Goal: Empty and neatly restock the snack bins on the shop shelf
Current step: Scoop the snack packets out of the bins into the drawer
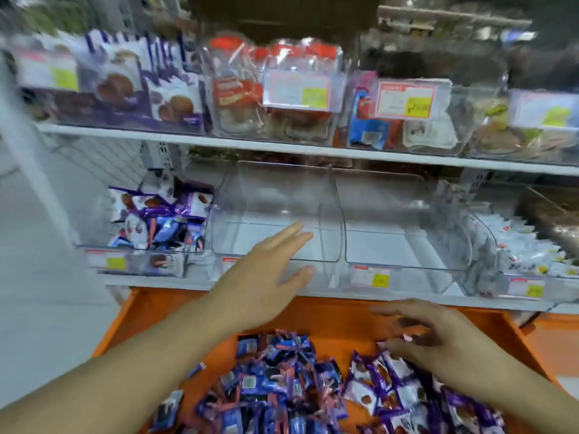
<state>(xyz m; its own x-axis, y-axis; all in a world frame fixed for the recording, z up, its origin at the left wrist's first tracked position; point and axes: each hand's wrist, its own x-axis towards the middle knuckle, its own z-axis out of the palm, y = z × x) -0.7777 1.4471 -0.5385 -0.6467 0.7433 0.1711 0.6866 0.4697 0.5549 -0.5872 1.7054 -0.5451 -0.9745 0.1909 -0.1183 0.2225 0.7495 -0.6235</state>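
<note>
Two clear plastic bins stand side by side on the lower shelf, the left bin (275, 214) and the right bin (401, 220), both with nothing inside. My left hand (269, 274) reaches flat, fingers straight, at the front lip of the left bin and holds nothing. My right hand (438, 343) hovers low over the orange tray (329, 314), fingers spread over the purple-and-white snack packets (391, 389). A heap of blue snack packets (275, 386) lies to their left in the same tray. The view is blurred.
A bin with mixed purple and blue packets (159, 220) sits left of the two bare bins. A bin of white packets (526, 245) stands to the right. The upper shelf (250, 142) carries cookie boxes, jars and more filled bins with price tags.
</note>
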